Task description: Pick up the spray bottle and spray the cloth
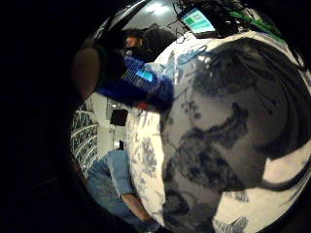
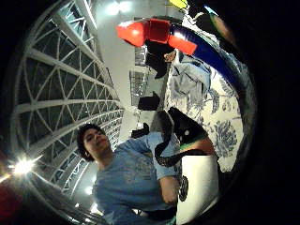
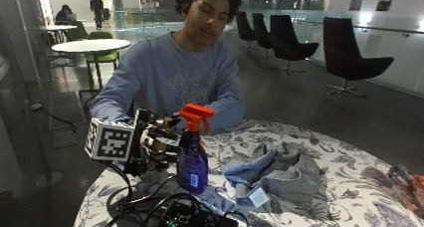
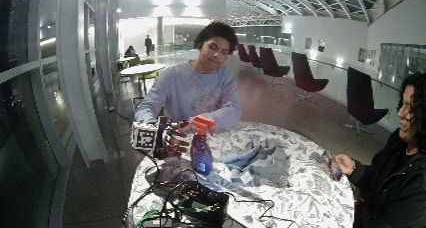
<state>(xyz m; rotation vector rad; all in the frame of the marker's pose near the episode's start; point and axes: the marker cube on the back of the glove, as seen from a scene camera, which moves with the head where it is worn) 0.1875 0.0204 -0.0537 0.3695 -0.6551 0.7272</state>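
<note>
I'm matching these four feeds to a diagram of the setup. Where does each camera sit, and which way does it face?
Little finger side palm view: on the gloved palm, facing the tablecloth and spray bottle; a fingertip shows.
Thumb side palm view: same palm, facing up past the bottle's orange trigger head to the person and ceiling; straps show.
Outside view: across the table, facing the person; right hand at the bottle, grey cloth beside.
Wide outside view: farther back, same direction.
All four share the spray bottle.
</note>
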